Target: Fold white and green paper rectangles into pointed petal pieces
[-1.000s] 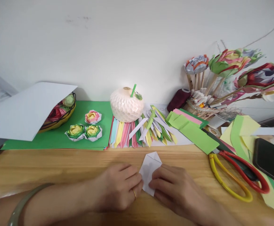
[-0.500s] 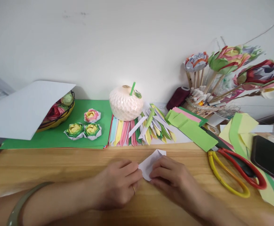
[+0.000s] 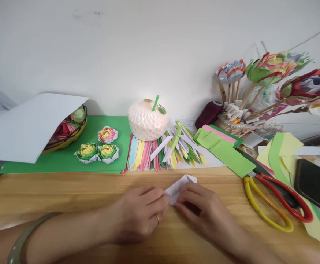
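Left hand (image 3: 142,212) and right hand (image 3: 205,209) pinch paper (image 3: 175,189), apparently part-folded, before jar (image 3: 148,124); 3 flowers (image 3: 107,134), left of jar, look complete.

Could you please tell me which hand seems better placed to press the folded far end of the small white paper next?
Probably the right hand: its fingers are at the right side of the small white paper, nearer that far end, while the left hand is at the paper's left end.
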